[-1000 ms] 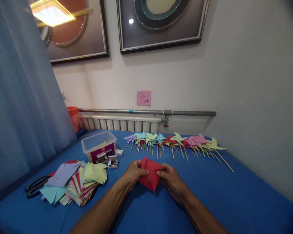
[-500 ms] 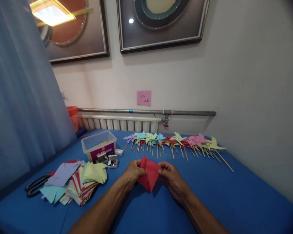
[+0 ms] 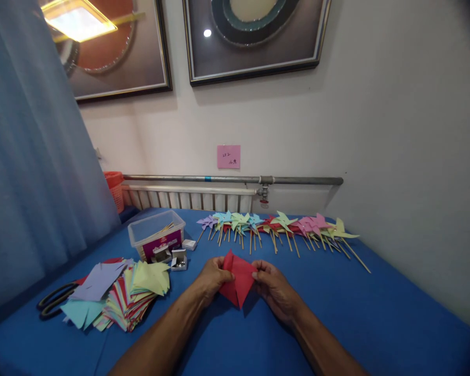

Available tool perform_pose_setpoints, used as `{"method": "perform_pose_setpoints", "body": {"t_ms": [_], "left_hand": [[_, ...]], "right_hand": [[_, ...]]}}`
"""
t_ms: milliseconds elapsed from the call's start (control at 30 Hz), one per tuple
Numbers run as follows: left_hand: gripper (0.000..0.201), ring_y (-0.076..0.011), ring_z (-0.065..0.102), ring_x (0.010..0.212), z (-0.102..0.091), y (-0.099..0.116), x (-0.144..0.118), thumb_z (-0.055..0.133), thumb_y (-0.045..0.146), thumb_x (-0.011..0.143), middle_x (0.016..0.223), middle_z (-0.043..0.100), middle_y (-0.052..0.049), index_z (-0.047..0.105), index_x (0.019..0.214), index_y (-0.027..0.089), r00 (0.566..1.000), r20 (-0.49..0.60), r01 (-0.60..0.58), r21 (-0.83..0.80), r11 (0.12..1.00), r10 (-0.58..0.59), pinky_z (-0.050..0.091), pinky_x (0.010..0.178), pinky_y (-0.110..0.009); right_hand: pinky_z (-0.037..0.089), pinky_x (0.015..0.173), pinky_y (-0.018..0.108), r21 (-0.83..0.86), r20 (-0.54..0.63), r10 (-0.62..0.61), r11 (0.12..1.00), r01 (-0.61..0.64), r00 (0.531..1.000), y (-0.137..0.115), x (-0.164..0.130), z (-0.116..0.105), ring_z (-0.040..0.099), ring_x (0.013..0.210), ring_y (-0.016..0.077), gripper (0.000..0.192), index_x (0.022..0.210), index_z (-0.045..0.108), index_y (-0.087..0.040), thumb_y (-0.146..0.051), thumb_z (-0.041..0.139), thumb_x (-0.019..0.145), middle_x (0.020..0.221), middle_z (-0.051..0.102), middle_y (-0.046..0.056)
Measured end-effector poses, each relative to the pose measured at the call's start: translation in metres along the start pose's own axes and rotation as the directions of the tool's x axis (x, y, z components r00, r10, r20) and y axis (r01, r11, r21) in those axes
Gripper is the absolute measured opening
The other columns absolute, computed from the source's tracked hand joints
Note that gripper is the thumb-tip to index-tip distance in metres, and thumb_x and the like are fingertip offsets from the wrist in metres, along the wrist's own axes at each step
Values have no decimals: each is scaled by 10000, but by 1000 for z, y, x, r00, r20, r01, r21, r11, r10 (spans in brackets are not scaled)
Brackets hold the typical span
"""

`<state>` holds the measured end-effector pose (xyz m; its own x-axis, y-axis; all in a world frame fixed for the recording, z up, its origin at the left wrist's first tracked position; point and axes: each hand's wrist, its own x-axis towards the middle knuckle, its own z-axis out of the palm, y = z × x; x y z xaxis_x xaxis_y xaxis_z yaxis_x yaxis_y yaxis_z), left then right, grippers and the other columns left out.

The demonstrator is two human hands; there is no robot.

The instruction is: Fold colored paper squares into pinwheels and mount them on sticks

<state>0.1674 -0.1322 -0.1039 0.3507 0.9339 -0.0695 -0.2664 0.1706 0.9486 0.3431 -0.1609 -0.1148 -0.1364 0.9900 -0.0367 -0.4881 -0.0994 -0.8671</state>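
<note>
While both hands work at the middle of the blue surface, the scene reads as follows.

Worktop: a blue-covered worktop (image 3: 376, 313) fills the lower view and runs back to a white wall.
Room: two framed pictures (image 3: 254, 36) hang high on the wall; a pink note (image 3: 228, 156) is stuck lower down, above a grey pipe (image 3: 235, 179) and a white radiator (image 3: 188, 198). A pale blue curtain (image 3: 35, 172) closes the left side, with an orange basket (image 3: 114, 188) behind it.
Left hand (image 3: 211, 275): pinching the left edge of the red paper (image 3: 238, 279) between thumb and fingertips.
Right hand (image 3: 272, 286): pinching the right edge of the same sheet.
Red paper: folded, held just above the cloth between the two hands, one point hanging down.
Far edge: a row of paper pinwheels (image 3: 278, 230) on wooden sticks lies along the back, near the wall.
Left side: a stack of coloured paper (image 3: 121, 295) lies beside black scissors (image 3: 53, 303) near the left edge; a clear plastic box (image 3: 155, 237) and small open boxes (image 3: 178, 258) sit behind the stack.
Open room: bare blue cloth spreads to the right of the hands up to the wall, and in front between the forearms.
</note>
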Motion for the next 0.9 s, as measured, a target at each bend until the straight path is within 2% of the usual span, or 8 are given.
{"method": "perform_pose_setpoints", "body": {"t_ms": [267, 433, 533, 733, 800, 900], "left_hand": [[308, -151, 628, 565, -1, 0, 0, 704, 128, 478, 686, 726, -78, 736, 782, 94, 1000, 10, -8, -15, 1000, 8, 468, 569, -230], [282, -159, 644, 567, 0, 1, 0, 723, 138, 478, 692, 732, -81, 728, 757, 100, 999, 30, -13, -44, 999, 14, 502, 603, -248], [293, -163, 651, 577, 0, 1, -1, 724, 138, 471, 692, 732, -80, 727, 762, 101, 1000, 19, -7, -51, 999, 8, 499, 595, -242], [331, -157, 640, 567, -3, 2, 1, 746, 151, 470, 699, 730, -81, 719, 794, 92, 1000, 4, -29, -67, 997, 29, 494, 599, -247], [319, -161, 641, 571, -4, 1, 2, 750, 152, 486, 705, 729, -82, 712, 798, 95, 999, 6, -43, -71, 997, 44, 496, 613, -257], [309, -184, 661, 596, -4, 0, 3, 755, 158, 503, 723, 735, -95, 713, 803, 94, 998, 32, -47, -71, 996, 50, 506, 634, -277]], "right_hand": [[501, 705, 280, 59, 17, 27, 998, -28, 999, -4, -4, 3, 602, 659, 135, 233, 773, 646, -219, -203, 824, 624, 706, 670, -28], [522, 721, 311, 157, 20, -11, 988, 8, 1000, -2, 1, 0, 604, 676, 147, 207, 754, 654, -220, -274, 839, 677, 690, 639, -30], [532, 722, 316, 193, -5, -15, 981, 15, 1000, 0, 3, -1, 627, 692, 154, 246, 807, 687, -217, -323, 863, 674, 720, 661, -18], [534, 740, 330, 78, 63, -35, 996, 30, 997, 1, 1, 1, 678, 736, 180, 300, 891, 679, -221, -391, 849, 712, 842, 740, 25], [523, 709, 310, 2, 48, -38, 999, 38, 998, 6, 3, 0, 656, 675, 158, 327, 857, 668, -213, -410, 864, 685, 762, 724, 9], [447, 576, 256, -129, -24, -77, 989, 73, 997, 15, 10, -5, 550, 510, 113, 404, 728, 618, -205, -493, 882, 625, 555, 633, -35]]}}
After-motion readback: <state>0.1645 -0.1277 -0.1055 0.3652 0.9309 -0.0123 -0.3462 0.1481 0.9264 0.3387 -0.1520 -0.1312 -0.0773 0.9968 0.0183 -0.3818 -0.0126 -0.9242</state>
